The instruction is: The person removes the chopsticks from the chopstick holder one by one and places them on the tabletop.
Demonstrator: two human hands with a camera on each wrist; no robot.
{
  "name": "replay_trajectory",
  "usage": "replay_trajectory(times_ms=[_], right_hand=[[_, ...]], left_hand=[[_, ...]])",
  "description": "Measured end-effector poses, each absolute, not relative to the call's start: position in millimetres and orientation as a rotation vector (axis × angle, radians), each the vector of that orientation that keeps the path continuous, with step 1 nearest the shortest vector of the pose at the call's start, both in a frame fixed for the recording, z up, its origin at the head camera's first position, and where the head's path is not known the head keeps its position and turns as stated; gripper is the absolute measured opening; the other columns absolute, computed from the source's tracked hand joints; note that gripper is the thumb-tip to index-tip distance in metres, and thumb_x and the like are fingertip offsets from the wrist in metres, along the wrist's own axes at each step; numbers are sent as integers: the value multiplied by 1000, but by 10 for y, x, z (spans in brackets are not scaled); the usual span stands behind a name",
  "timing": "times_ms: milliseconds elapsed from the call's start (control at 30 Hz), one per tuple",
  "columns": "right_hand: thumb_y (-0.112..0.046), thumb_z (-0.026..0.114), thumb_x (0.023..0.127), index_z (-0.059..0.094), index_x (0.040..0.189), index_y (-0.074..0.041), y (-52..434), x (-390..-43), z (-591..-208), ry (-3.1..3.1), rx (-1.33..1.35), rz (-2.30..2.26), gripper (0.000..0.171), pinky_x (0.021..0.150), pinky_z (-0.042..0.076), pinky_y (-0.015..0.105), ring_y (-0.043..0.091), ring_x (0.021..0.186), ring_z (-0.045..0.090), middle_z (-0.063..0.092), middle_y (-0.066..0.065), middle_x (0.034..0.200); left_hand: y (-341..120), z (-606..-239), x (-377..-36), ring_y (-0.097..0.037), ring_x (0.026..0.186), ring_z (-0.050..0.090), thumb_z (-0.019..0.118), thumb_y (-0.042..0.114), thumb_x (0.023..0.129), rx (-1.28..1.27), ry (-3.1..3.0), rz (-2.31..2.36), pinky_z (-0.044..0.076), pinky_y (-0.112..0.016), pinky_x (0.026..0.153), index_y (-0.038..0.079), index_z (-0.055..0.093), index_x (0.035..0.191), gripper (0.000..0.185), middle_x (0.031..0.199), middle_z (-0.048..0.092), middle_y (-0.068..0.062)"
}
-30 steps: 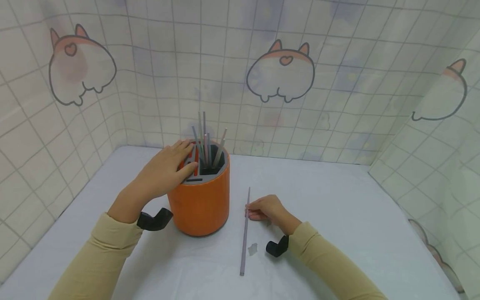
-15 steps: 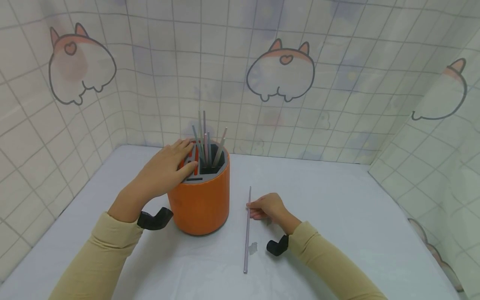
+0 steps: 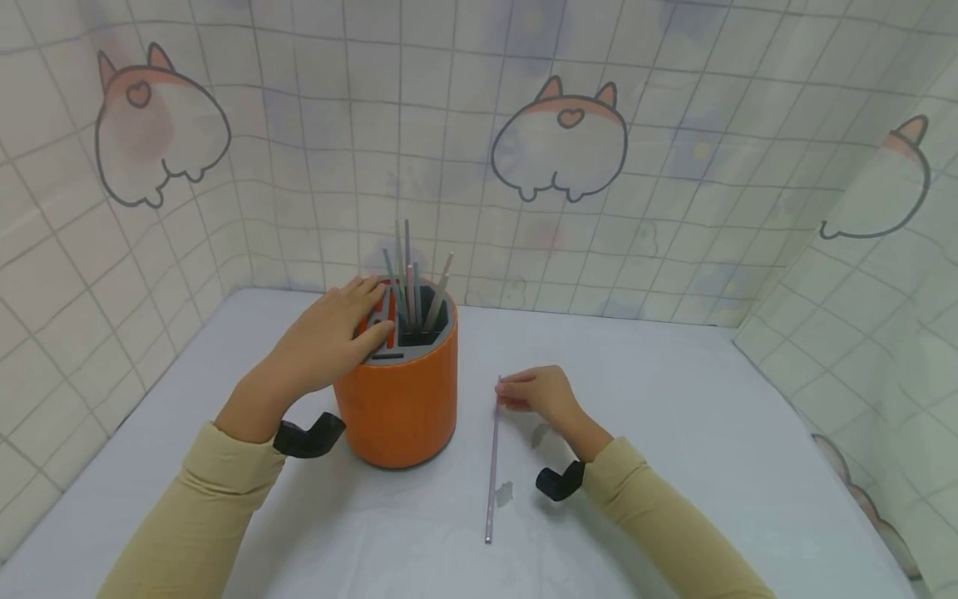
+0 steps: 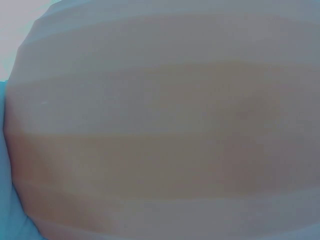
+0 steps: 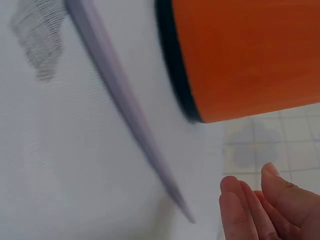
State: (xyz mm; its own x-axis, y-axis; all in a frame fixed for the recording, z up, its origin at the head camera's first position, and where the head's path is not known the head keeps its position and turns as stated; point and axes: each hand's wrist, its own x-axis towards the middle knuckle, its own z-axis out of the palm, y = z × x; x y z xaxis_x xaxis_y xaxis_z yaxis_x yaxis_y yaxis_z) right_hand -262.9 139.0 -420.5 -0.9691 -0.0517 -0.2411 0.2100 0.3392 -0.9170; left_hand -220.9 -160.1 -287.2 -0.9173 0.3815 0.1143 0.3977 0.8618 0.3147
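An orange round holder [image 3: 400, 408] stands on the white table [image 3: 674, 433], with several thin sticks [image 3: 407, 274] upright in its grey slotted top. My left hand [image 3: 329, 341] rests on that top with fairly straight fingers. A long lilac stick [image 3: 492, 466] lies on the table to the right of the holder. My right hand [image 3: 535, 393] sits at the stick's far end. In the right wrist view the fingertips [image 5: 250, 210] lie together just beside the stick [image 5: 125, 105] tip, not gripping it, with the holder [image 5: 250, 55] behind. A blurred orange surface [image 4: 160, 130] fills the left wrist view.
Tiled cartoon-print walls [image 3: 561, 141] close in the table at the back and on both sides. A small grey smudge [image 3: 504, 494] marks the tabletop beside the stick's near half.
My right hand has slid along the stick from its middle to its far end. The stick has turned slightly. The left hand has stayed on the holder.
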Motion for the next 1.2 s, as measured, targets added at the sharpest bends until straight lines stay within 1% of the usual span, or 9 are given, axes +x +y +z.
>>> replay_trajectory(times_ms=[67,167,267,367,467,633,867,933,1200], right_hand=[[-14,76,88,74,112,1,1368,-2612,-4052,2353,114,-1739,29,85,62,32,19,90,76,77,15,103],[-21,77,87,74,116,-6,1341,-2556,-3793,2366,47,-1764,33,96,57,36,22,103,74,76,11,110],[-26,79,86,74,118,-13,1314,-2490,-3551,2401,-63,-1805,34,104,53,38,19,108,72,76,5,112],[-29,79,86,74,120,-16,1283,-2437,-3360,2432,-194,-1865,37,108,50,39,16,111,71,76,3,114],[-30,79,86,74,120,-18,1232,-2401,-3216,2437,-273,-1889,37,110,49,39,14,113,69,76,0,115],[-27,80,85,75,118,-19,1114,-2360,-3065,2411,-336,-1911,34,111,47,40,13,116,67,76,-1,115],[-19,81,83,75,118,-13,938,-2362,-2981,2378,-475,-1998,36,105,52,33,13,111,70,75,3,115],[-19,82,83,75,118,-14,899,-2368,-2974,2385,-487,-1997,36,105,52,32,12,111,70,76,2,115],[-23,81,83,77,115,-16,802,-2398,-2976,2464,-523,-1946,33,105,53,38,11,113,67,77,1,111]], left_hand=[[-1602,-2871,-2208,-38,155,13,42,40,105,-622,-2987,-524,10,-55,127,3,24,157,66,165,20,-18],[-1602,-2869,-2207,-38,155,13,42,40,105,-622,-2986,-526,10,-55,127,3,24,157,66,165,20,-18],[-1597,-2865,-2206,-38,155,13,42,39,105,-626,-2983,-523,10,-55,127,2,24,157,66,165,20,-18],[-1590,-2859,-2206,-38,155,14,42,39,106,-627,-2979,-520,10,-55,127,2,24,157,66,165,21,-19],[-1586,-2851,-2204,-38,154,14,42,39,106,-626,-2977,-517,11,-55,127,1,25,157,66,165,21,-19],[-1584,-2846,-2192,-38,154,14,42,39,105,-622,-2983,-522,11,-55,127,2,25,157,66,165,20,-18],[-1591,-2850,-2189,-39,154,14,42,38,105,-621,-2983,-523,11,-55,127,2,25,157,65,165,20,-19],[-1593,-2851,-2191,-39,154,13,42,38,105,-625,-2981,-528,10,-55,127,2,25,157,65,165,20,-18],[-1593,-2848,-2190,-39,154,13,42,38,105,-628,-2980,-544,10,-55,127,2,26,157,65,165,20,-18]])
